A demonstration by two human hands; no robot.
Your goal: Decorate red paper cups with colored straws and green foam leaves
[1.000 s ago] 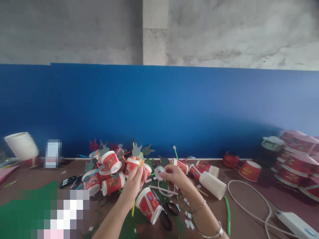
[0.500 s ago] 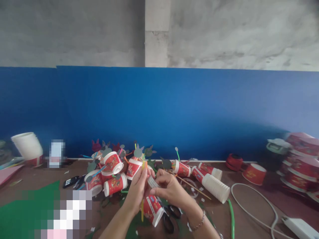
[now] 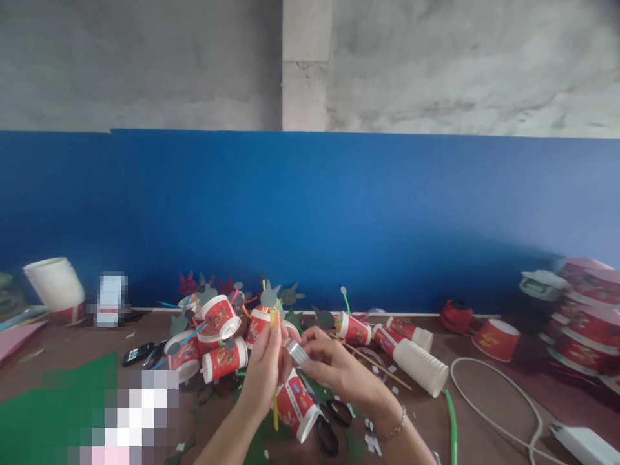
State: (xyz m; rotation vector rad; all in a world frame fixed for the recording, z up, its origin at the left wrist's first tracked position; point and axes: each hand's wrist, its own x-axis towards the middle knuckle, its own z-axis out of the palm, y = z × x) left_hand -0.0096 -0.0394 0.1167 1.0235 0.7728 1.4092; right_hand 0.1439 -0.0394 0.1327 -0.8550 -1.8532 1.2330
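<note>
A thin yellow stick (image 3: pixel 276 416), like a drinking straw, stands upright in my left hand (image 3: pixel 261 374), whose fingers are closed round it. An orange tip shows beside it. My right hand (image 3: pixel 334 368) pinches a small whitish, shiny striped strip (image 3: pixel 296 352) close to the left fingers. Just below lies a red paper cup (image 3: pixel 296 407) on its side. Black-handled scissors (image 3: pixel 334 423) rest beside that cup, their blades partly hidden. Behind my hands is a pile of red paper cups (image 3: pixel 224 360) with grey animal-shaped cutouts (image 3: pixel 270 295) and coloured sticks.
A stack of white-rimmed cups (image 3: pixel 420 367) lies to the right, near a green tube (image 3: pixel 451 426) and a white cable (image 3: pixel 504 368). Green paper (image 3: pixel 62 407) covers the left. A phone-like black object (image 3: pixel 138 354) sits nearby. Paper scraps (image 3: pixel 372 444) dot the brown table. A blue panel (image 3: pixel 310 213) stands behind.
My right hand has tilted and shifted slightly, so the shiny strip shows more clearly. Several white scraps now show near my right wrist. My left hand keeps its hold on the yellow stick.
</note>
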